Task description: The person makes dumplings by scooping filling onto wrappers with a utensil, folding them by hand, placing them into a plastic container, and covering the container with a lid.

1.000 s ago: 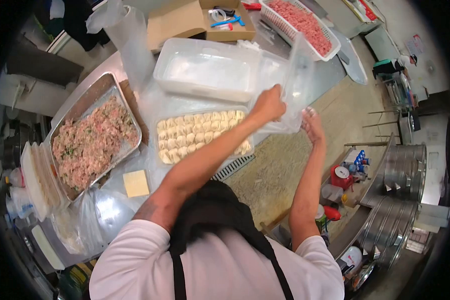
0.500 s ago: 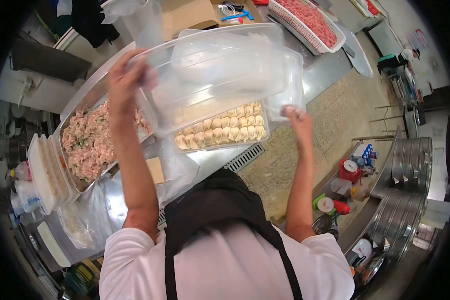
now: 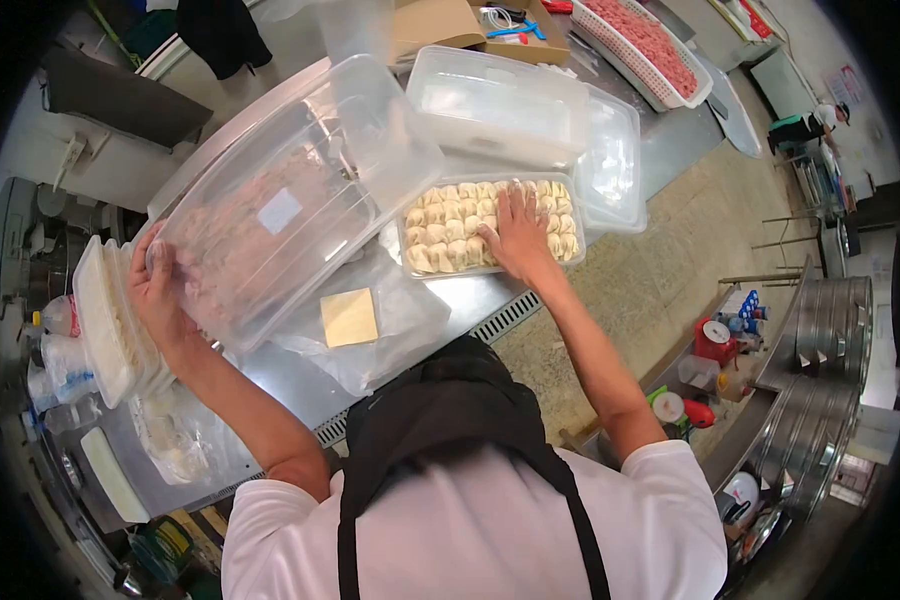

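Note:
My left hand (image 3: 160, 290) grips the lower left edge of a large clear plastic lid (image 3: 400, 165), thumb over the rim. The lid tilts over the tray of minced meat filling (image 3: 245, 220), which shows blurred through it with a white square label. My right hand (image 3: 520, 232) lies with fingers spread on the rows of folded dumplings (image 3: 435, 235) in a clear plastic box (image 3: 490, 271); whether it presses on them I cannot tell. A stack of square yellow wrappers (image 3: 349, 317) rests on a plastic sheet (image 3: 410, 325) between the hands.
Behind the dumplings stand a translucent container (image 3: 500, 105) and another clear container (image 3: 615, 165). A white basket of minced meat (image 3: 640, 50) and a cardboard box (image 3: 435, 28) are at the back. Stacked boxes (image 3: 110, 320) stand at left. A person (image 3: 815, 122) is far right.
The lid has swung left, from above the dumplings to over the meat filling. My right hand has moved left from beside the clear container onto the dumplings. The wrappers are now in full view.

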Action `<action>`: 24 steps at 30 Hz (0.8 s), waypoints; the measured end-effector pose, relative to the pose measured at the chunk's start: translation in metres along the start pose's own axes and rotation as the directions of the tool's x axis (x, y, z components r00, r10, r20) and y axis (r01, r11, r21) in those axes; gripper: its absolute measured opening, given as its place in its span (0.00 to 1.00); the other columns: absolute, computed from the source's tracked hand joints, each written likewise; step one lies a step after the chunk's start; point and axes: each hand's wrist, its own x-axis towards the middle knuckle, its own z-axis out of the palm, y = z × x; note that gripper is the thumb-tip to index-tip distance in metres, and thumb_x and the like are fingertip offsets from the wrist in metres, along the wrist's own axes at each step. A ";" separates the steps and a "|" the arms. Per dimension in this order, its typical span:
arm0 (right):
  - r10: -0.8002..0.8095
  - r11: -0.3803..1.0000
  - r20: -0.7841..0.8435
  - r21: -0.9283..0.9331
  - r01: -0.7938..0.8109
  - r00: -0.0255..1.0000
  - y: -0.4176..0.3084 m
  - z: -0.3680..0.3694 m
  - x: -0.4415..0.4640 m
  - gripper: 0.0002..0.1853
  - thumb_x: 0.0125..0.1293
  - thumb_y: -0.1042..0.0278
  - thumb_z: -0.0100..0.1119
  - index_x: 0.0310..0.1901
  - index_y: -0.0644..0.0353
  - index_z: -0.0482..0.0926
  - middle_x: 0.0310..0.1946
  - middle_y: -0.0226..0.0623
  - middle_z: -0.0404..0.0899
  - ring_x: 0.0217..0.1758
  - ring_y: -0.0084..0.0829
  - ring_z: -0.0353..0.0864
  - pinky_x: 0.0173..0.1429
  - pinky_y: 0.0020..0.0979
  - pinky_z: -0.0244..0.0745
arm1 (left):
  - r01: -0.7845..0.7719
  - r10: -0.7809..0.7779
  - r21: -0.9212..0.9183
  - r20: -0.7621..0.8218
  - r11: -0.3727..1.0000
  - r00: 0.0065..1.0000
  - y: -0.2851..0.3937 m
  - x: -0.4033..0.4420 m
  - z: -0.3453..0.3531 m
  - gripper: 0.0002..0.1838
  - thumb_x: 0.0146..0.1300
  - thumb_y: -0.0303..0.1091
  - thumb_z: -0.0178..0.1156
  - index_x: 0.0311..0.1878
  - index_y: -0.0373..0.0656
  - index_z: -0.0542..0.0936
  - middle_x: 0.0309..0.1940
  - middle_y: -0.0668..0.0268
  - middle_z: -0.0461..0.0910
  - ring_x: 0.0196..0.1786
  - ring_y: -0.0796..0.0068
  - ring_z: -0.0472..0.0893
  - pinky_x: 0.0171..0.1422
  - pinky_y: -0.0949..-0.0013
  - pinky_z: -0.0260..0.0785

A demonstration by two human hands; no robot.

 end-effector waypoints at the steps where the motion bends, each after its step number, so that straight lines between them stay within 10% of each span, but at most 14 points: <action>1: -0.004 1.000 -0.002 -0.001 0.004 1.000 -0.014 -0.003 -0.002 0.42 0.71 0.44 0.48 0.75 0.65 0.49 0.78 0.53 0.43 0.81 0.55 0.38 0.78 0.61 0.35 | -0.001 0.000 -0.023 -0.023 1.000 1.000 0.001 -0.002 -0.010 0.16 0.67 0.32 0.63 0.55 0.35 0.79 0.31 0.71 0.80 0.29 0.85 0.77 0.30 0.79 0.68; 5: -0.332 0.942 -0.064 -0.074 0.328 0.941 -0.051 0.019 -0.009 0.40 0.71 0.45 0.48 0.75 0.62 0.50 0.77 0.51 0.45 0.80 0.57 0.39 0.77 0.63 0.36 | 0.003 -0.002 0.006 -0.102 1.000 0.995 0.009 -0.012 -0.036 0.16 0.69 0.34 0.61 0.54 0.35 0.79 0.27 0.70 0.78 0.22 0.83 0.75 0.24 0.78 0.67; 9: -0.207 0.978 0.013 -0.023 0.207 0.978 -0.063 0.016 -0.012 0.39 0.71 0.45 0.48 0.75 0.62 0.52 0.76 0.51 0.48 0.80 0.54 0.41 0.77 0.64 0.37 | 0.016 -0.012 0.036 -0.113 0.999 0.994 0.006 -0.018 -0.060 0.16 0.68 0.34 0.62 0.55 0.35 0.78 0.26 0.70 0.78 0.22 0.83 0.75 0.25 0.78 0.66; 12: -0.048 0.934 -0.271 0.330 0.140 0.961 -0.037 -0.019 -0.013 0.23 0.68 0.61 0.53 0.60 0.67 0.73 0.65 0.54 0.69 0.72 0.53 0.62 0.74 0.59 0.49 | 0.030 -0.019 0.084 -0.127 0.996 0.992 -0.002 -0.020 -0.064 0.17 0.68 0.34 0.62 0.55 0.35 0.78 0.26 0.69 0.78 0.22 0.82 0.75 0.25 0.78 0.66; 16: 0.386 0.922 -0.682 0.292 -0.252 0.621 0.075 0.000 -0.039 0.16 0.67 0.68 0.54 0.53 0.66 0.81 0.51 0.53 0.81 0.53 0.50 0.80 0.61 0.43 0.71 | 0.045 -0.038 0.081 -0.090 0.996 0.995 -0.009 -0.026 -0.066 0.17 0.68 0.34 0.62 0.56 0.35 0.78 0.26 0.70 0.78 0.22 0.83 0.75 0.25 0.79 0.66; 20: 0.584 0.787 -0.358 0.468 -0.401 0.728 0.135 0.032 -0.063 0.14 0.67 0.71 0.54 0.51 0.66 0.83 0.40 0.50 0.85 0.43 0.45 0.85 0.50 0.38 0.76 | 0.093 -0.091 0.041 -0.060 0.995 0.994 -0.013 -0.026 -0.053 0.16 0.67 0.34 0.63 0.55 0.36 0.79 0.28 0.70 0.80 0.25 0.84 0.77 0.27 0.80 0.67; 22: 0.644 0.467 -0.216 0.871 -0.154 0.734 0.134 0.038 -0.059 0.15 0.68 0.69 0.56 0.49 0.69 0.83 0.34 0.43 0.87 0.35 0.33 0.85 0.41 0.32 0.77 | 0.118 -0.118 0.009 -0.031 0.993 0.993 -0.016 -0.022 -0.040 0.16 0.67 0.33 0.63 0.55 0.37 0.79 0.30 0.69 0.80 0.27 0.84 0.77 0.28 0.80 0.67; 24: 0.633 0.544 -0.186 0.798 -0.261 0.752 0.119 0.021 -0.069 0.15 0.68 0.68 0.57 0.49 0.71 0.83 0.33 0.40 0.86 0.34 0.28 0.83 0.38 0.30 0.76 | 0.138 -0.138 -0.022 0.001 0.990 0.990 -0.018 -0.015 -0.025 0.16 0.67 0.33 0.64 0.55 0.37 0.79 0.31 0.69 0.81 0.28 0.85 0.77 0.29 0.80 0.67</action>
